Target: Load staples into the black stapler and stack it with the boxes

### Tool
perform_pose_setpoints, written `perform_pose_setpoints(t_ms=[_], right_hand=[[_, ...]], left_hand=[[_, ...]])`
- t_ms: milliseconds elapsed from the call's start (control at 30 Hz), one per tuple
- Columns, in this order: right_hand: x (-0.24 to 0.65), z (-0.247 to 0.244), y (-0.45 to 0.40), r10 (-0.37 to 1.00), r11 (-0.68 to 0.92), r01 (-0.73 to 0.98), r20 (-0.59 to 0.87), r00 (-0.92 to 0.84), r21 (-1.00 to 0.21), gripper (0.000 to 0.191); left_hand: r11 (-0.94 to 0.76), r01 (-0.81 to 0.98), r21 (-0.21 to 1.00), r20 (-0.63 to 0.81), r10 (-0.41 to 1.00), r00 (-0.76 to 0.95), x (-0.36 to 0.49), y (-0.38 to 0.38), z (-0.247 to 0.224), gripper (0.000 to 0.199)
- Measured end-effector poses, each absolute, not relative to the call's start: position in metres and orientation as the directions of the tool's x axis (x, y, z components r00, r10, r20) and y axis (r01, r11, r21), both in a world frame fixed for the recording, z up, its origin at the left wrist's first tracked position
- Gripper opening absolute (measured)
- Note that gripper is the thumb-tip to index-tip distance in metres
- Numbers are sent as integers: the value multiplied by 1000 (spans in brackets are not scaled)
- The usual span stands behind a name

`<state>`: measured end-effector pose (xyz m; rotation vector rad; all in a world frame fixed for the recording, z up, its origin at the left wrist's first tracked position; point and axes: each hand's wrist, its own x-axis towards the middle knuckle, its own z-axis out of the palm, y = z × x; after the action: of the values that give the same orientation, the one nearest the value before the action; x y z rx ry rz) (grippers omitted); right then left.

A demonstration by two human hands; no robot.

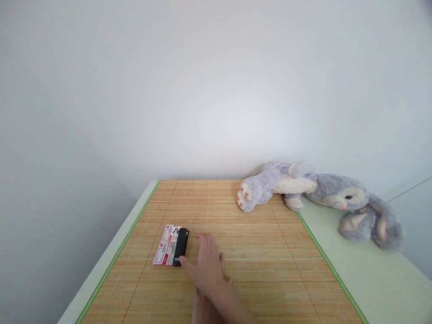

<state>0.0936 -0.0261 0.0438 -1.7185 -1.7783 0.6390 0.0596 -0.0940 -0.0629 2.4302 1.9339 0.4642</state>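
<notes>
A black stapler (181, 247) lies on the bamboo mat, against the right side of several small red-and-white boxes (166, 249). The boxes are laid flat in a close group. My right hand (206, 265) crosses over the left one, its fingers stretched forward and the thumb apart. That thumb tip is at the stapler's near end; whether it touches cannot be made out. Beneath the right hand and wrist is my left hand (222, 260), mostly hidden. A fingertip and what looks like its thumb stick out on the right side, apart, with nothing visible between them.
The bamboo mat (249, 252) with green edging covers most of a pale table (378, 274). A grey plush rabbit (337, 191) lies on its side at the back right, partly on the mat. A white wall (216, 90) rises behind the table.
</notes>
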Motion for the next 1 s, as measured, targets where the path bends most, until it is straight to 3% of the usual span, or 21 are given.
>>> perform_pose_setpoints(t_ms=[100, 300, 400, 500, 633, 1000], right_hand=[[57, 48, -12, 998, 35, 710, 66, 17, -703, 73], [83, 53, 16, 995, 102, 765, 75, -69, -636, 32], [134, 56, 26, 989, 147, 779, 86, -119, -610, 31], [185, 59, 31, 980, 198, 786, 90, -180, -586, 33], [228, 61, 34, 968, 240, 791, 75, -241, -563, 34], [219, 81, 60, 884, 395, 694, 44, -465, -601, 25]], left_hand=[[-230, 951, 204, 224, 957, 184, 57, -90, -69, 71], [-374, 899, 227, 250, 915, 317, 46, -95, -56, 59], [-397, 864, 308, 247, 911, 330, 44, -100, -36, 47], [-313, 881, 354, 241, 941, 238, 47, -96, -15, 44], [-209, 928, 309, 296, 948, 115, 57, -74, 0, 55], [-213, 938, 275, 230, 961, 151, 65, -49, -4, 61]])
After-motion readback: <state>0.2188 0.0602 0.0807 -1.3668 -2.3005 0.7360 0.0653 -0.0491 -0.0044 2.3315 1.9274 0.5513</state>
